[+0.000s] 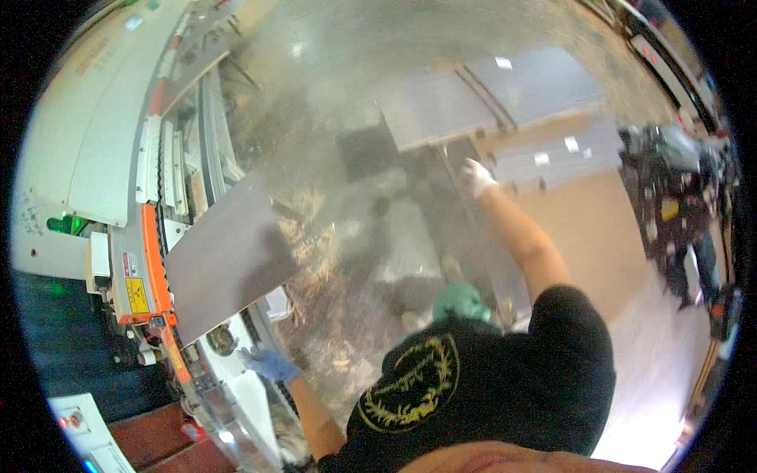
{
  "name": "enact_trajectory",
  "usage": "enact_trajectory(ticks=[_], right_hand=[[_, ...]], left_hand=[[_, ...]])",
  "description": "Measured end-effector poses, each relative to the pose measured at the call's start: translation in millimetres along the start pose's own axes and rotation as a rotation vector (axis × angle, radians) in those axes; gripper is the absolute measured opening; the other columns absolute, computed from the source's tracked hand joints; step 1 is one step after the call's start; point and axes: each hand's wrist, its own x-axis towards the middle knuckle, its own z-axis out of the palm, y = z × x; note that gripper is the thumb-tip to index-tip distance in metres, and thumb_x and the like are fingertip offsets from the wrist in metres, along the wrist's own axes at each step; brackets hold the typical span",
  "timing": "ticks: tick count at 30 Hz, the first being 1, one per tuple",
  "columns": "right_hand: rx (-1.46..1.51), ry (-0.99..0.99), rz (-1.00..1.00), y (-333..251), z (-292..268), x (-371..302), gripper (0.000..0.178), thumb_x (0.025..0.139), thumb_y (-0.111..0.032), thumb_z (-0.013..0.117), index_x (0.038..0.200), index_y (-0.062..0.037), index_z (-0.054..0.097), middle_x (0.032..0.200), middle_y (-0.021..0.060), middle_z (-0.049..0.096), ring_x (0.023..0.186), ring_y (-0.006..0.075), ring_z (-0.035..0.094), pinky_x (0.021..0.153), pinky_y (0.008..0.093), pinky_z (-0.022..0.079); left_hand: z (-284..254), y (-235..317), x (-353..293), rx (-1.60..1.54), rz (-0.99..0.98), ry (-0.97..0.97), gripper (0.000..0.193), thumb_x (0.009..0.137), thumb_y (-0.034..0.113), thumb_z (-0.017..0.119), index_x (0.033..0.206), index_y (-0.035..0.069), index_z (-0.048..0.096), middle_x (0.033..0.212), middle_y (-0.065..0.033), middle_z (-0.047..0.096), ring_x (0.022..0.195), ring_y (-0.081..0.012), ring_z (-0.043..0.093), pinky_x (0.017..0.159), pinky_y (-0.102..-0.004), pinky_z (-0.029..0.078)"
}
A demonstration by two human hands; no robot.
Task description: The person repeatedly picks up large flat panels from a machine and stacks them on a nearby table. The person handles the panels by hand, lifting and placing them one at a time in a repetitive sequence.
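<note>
My left hand, in a blue-grey glove, is beside the edge of a long machine at the left. Its fingers are stretched out and nothing shows in them. Just beyond it, a grey-brown panel lies tilted across the machine's edge, apart from the fingers. Out to the right reaches my right hand, in a white glove. It is at the near edge of stacked panels, by a narrow dark strip. Its fingers are blurred, so whether they grip that strip cannot be made out.
An orange guard with a yellow label runs along the machine. Grey panels and brown boards lie stacked at the right, with small white labels. Wood shavings litter the floor between. Dark equipment stands far right.
</note>
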Motion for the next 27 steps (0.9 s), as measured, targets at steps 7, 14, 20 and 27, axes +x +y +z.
enact_trajectory(ticks=[7, 14, 20, 27], right_hand=[[-0.768, 0.126, -0.558, -132.5, -158.8, 131.7, 0.020, 0.072, -0.016, 0.060, 0.089, -0.0067, 0.063, 0.086, 0.0101, 0.061, 0.079, 0.0198, 0.058, 0.066, 0.0277, 0.046], [0.406, 0.078, -0.226, -116.1, -222.6, 252.3, 0.020, 0.080, -0.029, 0.057, 0.079, -0.0090, 0.055, 0.069, 0.0063, 0.052, 0.060, 0.0205, 0.048, 0.054, 0.0345, 0.040], [0.238, -0.269, -0.080, 5.6, -128.3, 39.0, 0.026, 0.082, -0.032, 0.052, 0.072, -0.0082, 0.054, 0.073, 0.0065, 0.054, 0.068, 0.0191, 0.050, 0.063, 0.0334, 0.041], [-1.441, -0.011, -0.713, -88.2, -165.8, -74.9, 0.029, 0.080, -0.030, 0.055, 0.088, -0.0033, 0.063, 0.075, 0.0117, 0.064, 0.064, 0.0230, 0.061, 0.058, 0.0342, 0.049]], left_hand=[[57.7, -37.6, -110.4, 0.410, 0.113, -0.410, 0.055, 0.075, 0.002, 0.056, 0.126, 0.001, 0.034, 0.106, -0.0073, 0.048, 0.092, -0.0166, 0.047, 0.081, -0.0294, 0.040], [178.8, -82.2, -179.0, 0.568, 0.238, -0.842, 0.039, 0.077, 0.013, 0.060, 0.112, 0.002, 0.045, 0.105, -0.0114, 0.052, 0.096, -0.0200, 0.051, 0.078, -0.0316, 0.044], [328.8, -30.3, -317.2, -0.001, -0.470, -1.407, 0.064, 0.080, 0.035, 0.058, 0.129, 0.006, 0.029, 0.121, -0.0107, 0.045, 0.109, -0.0212, 0.045, 0.086, -0.0348, 0.040], [273.9, 4.3, -283.6, 0.208, -0.731, -1.385, 0.066, 0.082, 0.055, 0.041, 0.127, 0.006, 0.039, 0.124, -0.0171, 0.043, 0.113, -0.0286, 0.042, 0.096, -0.0405, 0.032]])
